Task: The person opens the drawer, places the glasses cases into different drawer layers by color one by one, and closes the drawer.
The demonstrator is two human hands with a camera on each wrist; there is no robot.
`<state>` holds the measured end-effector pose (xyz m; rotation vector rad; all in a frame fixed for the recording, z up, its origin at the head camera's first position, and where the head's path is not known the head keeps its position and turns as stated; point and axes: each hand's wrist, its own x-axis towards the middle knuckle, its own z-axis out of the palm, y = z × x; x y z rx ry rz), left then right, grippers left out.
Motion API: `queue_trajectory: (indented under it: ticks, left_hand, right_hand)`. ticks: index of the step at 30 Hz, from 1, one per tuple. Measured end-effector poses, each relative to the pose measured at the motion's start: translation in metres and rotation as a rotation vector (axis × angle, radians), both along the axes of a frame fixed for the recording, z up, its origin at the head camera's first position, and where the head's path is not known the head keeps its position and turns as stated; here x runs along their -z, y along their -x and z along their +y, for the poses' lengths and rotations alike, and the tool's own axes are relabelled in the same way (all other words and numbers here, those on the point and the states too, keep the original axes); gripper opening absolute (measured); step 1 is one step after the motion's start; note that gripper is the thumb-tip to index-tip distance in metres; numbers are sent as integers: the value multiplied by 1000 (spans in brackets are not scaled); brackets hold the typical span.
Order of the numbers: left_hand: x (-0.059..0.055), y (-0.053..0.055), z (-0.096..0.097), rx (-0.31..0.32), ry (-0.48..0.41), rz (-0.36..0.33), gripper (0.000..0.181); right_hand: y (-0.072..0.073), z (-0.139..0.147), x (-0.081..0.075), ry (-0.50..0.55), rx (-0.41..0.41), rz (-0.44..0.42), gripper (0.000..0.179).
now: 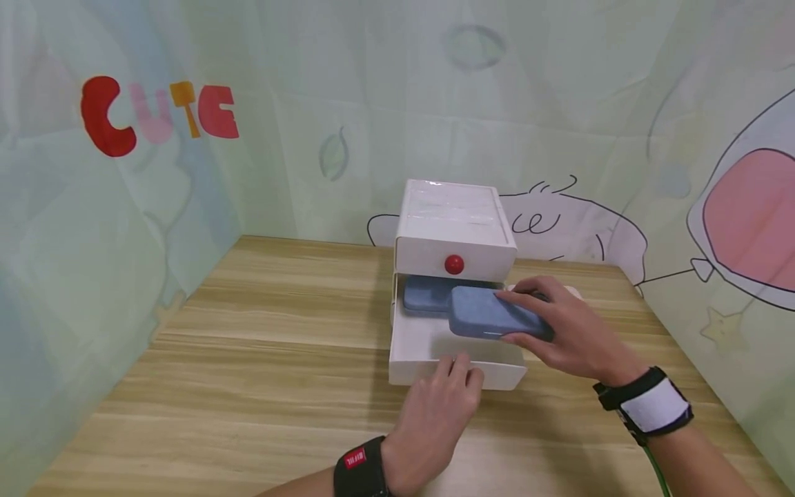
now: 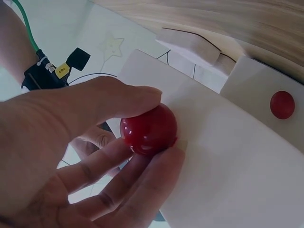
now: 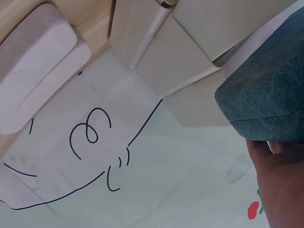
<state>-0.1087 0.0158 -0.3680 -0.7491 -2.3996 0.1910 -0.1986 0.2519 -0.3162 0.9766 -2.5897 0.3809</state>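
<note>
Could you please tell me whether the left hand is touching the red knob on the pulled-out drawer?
Touching. The left wrist view shows it plainly: the left hand pinches the red knob between thumb and fingers.

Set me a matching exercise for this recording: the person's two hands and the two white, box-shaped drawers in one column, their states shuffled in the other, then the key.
Column one
1. Left hand
2. Right hand
3. Upper white, box-shaped drawer
4. Lower white, box-shaped drawer

Column two
A. Pulled open
B. Pinching a round, glossy red knob
C. Closed
D. Holding a blue, round-cornered case

Right pairs: 1-B; 2-D; 3-C; 4-A
</note>
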Motion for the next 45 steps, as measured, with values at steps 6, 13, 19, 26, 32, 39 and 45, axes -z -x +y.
queue_trajectory:
  ticks: [6,13,19,26,32,39,45]
  left_hand:
    - [0,0,0,3,8,-13,23]
    - [0,0,0,-8,14,26,23]
    - [1,0,1,-8,5,46,24]
    - [3,3,1,7,-15,46,19]
    - [2,1,1,3,-3,30,20]
    - [2,1,0,-3,12,22,23]
    - [2,1,1,-2,7,20,23]
  right_hand:
    - [3,-9,4,4,-32,16,64]
    - [5,-19,4,9,-52,23,65]
    - [7,-25,5,17,-61,-14,67]
    - [11,-33,5,13,-103,-2,65]
    - [15,-42,6,-6,-130,6,63]
    - [18,-50,6,-33,-124,4,62]
    - [20,-56,4,-77,-115,-8,59]
